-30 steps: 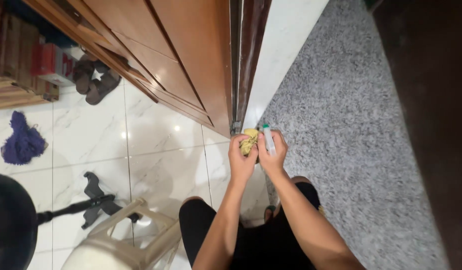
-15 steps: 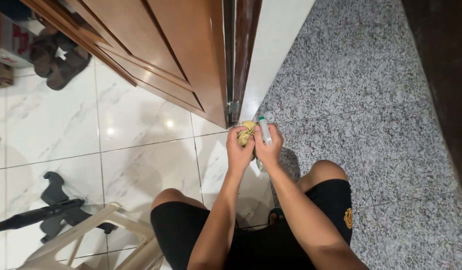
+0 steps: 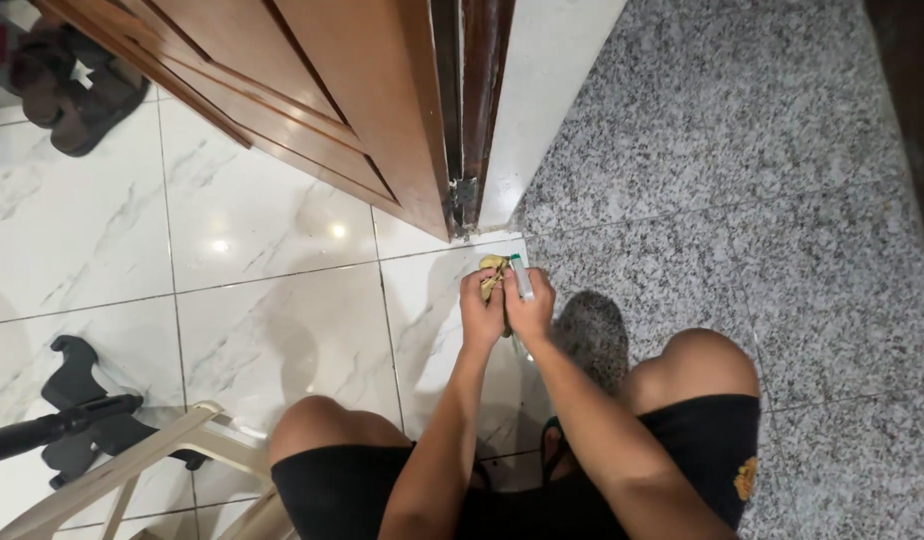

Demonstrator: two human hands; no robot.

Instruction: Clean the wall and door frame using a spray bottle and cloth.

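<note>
Both hands [image 3: 504, 310] clutch yellow cloth [image 3: 493, 270] and small tube [image 3: 520, 276]

1 head-worn view, steeply downward, close over white floor tiles [image 3: 232, 240].

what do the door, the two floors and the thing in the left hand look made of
The door looks like varnished brown wood: raised panels, a soft sheen. The white floor seems polished marble or marble-look tile, grey-veined and mirroring lights. The grey floor looks like speckled granite, duller. The left hand grips a yellow rag, apparently soft cloth, crumpled in folds.
</note>
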